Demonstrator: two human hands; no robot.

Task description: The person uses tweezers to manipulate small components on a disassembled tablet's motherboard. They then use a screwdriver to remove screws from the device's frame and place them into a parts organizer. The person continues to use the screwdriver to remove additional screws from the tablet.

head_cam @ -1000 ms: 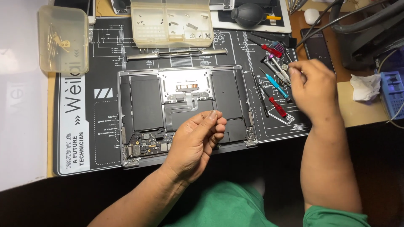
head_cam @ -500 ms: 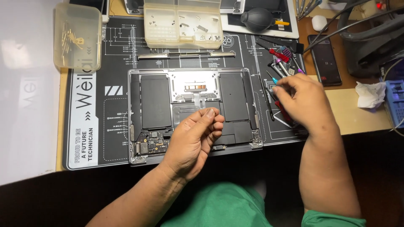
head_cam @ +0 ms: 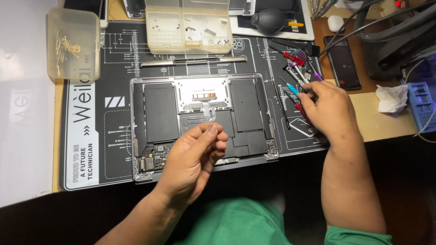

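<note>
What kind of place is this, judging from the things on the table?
Probably an electronics repair bench: an opened laptop lies on a printed repair mat, with screwdrivers and a screw organizer box nearby.

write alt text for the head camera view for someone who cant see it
A person's right hand reaches into a cluster of screwdrivers on a black repair mat, while the left hand, fingers pinched together, hovers over an opened laptop with its batteries exposed. Two clear parts boxes sit at the mat's far edge.

Dark phone (head_cam: 342,61) w/ blank black screen lies flat at upper right of the counter (screen off). Black work mat (head_cam: 91,136) carries white printed lettering & diagrams along its left strip. No packages or signs.
</note>
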